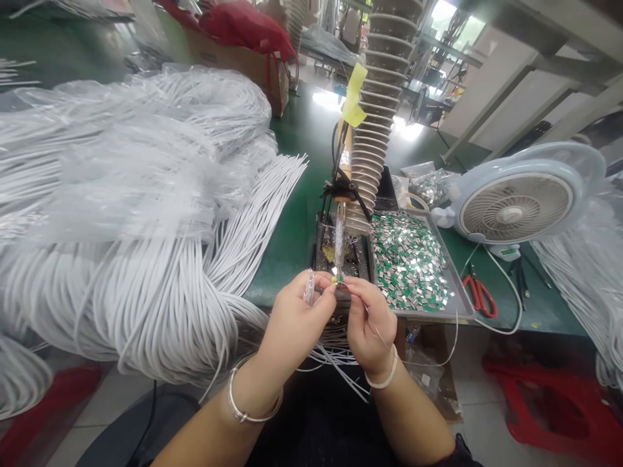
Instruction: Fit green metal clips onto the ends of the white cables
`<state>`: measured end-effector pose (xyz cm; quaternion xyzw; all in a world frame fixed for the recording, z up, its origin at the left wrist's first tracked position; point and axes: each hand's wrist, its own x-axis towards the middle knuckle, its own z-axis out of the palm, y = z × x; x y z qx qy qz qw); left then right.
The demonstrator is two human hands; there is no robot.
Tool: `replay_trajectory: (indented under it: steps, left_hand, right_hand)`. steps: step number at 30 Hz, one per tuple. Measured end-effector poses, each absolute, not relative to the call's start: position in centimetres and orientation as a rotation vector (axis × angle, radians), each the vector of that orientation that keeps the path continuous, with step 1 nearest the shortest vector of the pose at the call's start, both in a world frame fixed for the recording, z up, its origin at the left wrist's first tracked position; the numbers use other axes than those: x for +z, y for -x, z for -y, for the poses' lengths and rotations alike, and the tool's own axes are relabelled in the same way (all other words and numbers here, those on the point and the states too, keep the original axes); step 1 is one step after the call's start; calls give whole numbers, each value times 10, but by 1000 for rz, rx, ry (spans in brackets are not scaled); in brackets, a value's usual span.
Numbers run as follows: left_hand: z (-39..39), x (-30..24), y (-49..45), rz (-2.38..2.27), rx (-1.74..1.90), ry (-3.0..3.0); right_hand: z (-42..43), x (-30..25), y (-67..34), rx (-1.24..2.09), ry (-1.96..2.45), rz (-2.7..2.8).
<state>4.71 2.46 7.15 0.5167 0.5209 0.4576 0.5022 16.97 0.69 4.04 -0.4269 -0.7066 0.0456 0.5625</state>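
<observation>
A soldering iron (341, 227) hangs upright, tied at its handle, with its tip pointing down between my fingertips. My left hand (302, 311) is closed in a pinch on a small green-and-silver connector piece (339, 279) right at the tip; its details are too small to make out. A clear strip (309, 287) is tucked between the fingers of that hand. My right hand (367, 318) pinches a thin wire (377, 332) close beside the connector piece. The wire trails across the palm and loops off to the right. Both hands meet just in front of the bench edge.
Big bundles of white cables (165, 298) cover the left. A tray (462, 301) of small green-and-silver pieces stands to the right, near red-handled pliers (479, 295) and a fan (516, 201). A ribbed duct (377, 130) rises behind the iron. More cables lie far right.
</observation>
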Motion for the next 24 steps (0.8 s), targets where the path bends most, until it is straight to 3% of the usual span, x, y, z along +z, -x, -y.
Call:
replay_trajectory:
  steps: [24]
  left_hand:
    - [-21, 69, -46, -1252, 1146, -1246]
  right_hand:
    - [-5, 43, -169, 110, 1037, 1686]
